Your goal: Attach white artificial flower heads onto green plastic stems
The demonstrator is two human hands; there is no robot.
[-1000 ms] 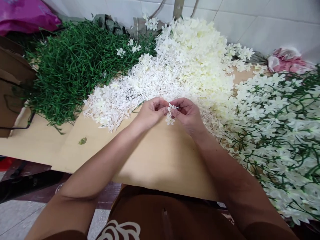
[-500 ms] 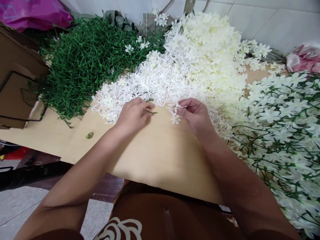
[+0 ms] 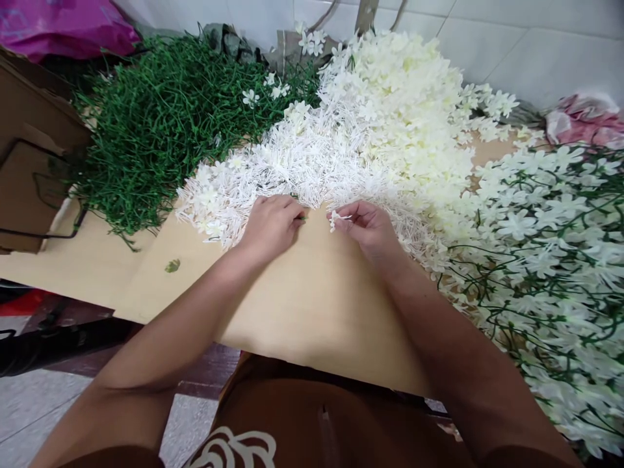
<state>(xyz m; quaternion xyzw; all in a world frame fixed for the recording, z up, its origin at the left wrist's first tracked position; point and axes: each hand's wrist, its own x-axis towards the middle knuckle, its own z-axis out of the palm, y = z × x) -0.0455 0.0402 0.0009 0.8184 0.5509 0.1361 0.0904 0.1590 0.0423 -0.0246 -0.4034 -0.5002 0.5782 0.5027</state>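
Observation:
My left hand (image 3: 275,223) is closed in a pinch over the cardboard, with a bit of green stem (image 3: 303,219) showing at its fingertips; most of that stem is hidden by the hand. A short gap to the right, my right hand (image 3: 368,229) pinches a small white artificial flower (image 3: 333,220) between thumb and fingers. Just beyond both hands lies a heap of thin white stamens (image 3: 312,162). Pale yellow-white blossoms (image 3: 409,97) are piled behind it.
Green plastic stems (image 3: 185,123) form a big heap at the back left, beside a cardboard box (image 3: 39,156). Flowers on green stems (image 3: 550,260) cover the right side. A cardboard sheet (image 3: 302,312) lies under my hands; a small green piece (image 3: 172,265) rests on it.
My left hand has turned over the green stem, so less of it shows. My right hand has shifted slightly left with the white flower, which is now turned edge-on.

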